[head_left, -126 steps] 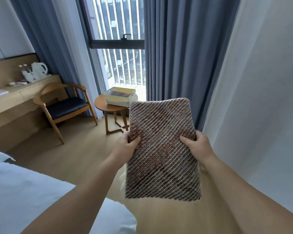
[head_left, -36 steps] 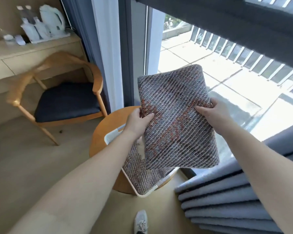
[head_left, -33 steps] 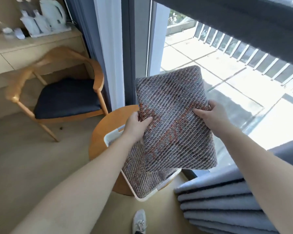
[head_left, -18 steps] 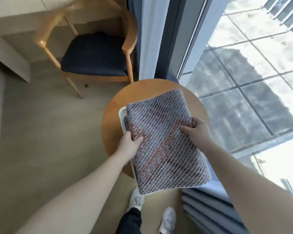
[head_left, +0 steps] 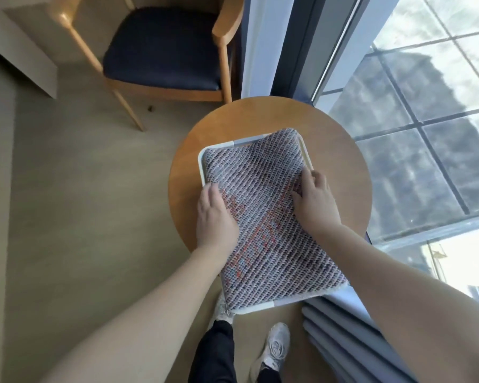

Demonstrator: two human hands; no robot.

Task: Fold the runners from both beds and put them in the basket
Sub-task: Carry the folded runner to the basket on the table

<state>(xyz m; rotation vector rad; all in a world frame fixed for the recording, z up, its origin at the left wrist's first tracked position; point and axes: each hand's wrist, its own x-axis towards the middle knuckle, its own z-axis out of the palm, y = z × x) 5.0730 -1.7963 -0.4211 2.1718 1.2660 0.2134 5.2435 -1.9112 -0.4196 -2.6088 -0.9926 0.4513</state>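
Note:
A folded woven runner [head_left: 260, 205], brown-grey with orange flecks, lies flat in the white basket [head_left: 201, 164] and fills it, its far corner overlapping the rim. The basket stands on a round wooden side table [head_left: 187, 178]. My left hand [head_left: 215, 217] rests flat on the runner's left edge with the fingers stretched out. Over on the runner's right edge, my right hand [head_left: 314, 203] presses down, its fingertips close to the basket rim. Whatever lies under the runner in the basket is hidden.
A wooden armchair [head_left: 161, 48] with a dark seat stands just beyond the table to the left. A floor-to-ceiling window [head_left: 415, 111] runs along the right, with grey curtain folds [head_left: 340, 327] bunched on the floor by my feet [head_left: 274, 346]. A desk corner [head_left: 25, 56] shows at the upper left.
I walked to the side table carrying the folded runner in both hands and lowered it into the basket. My hands went from gripping its edges to lying on top of it.

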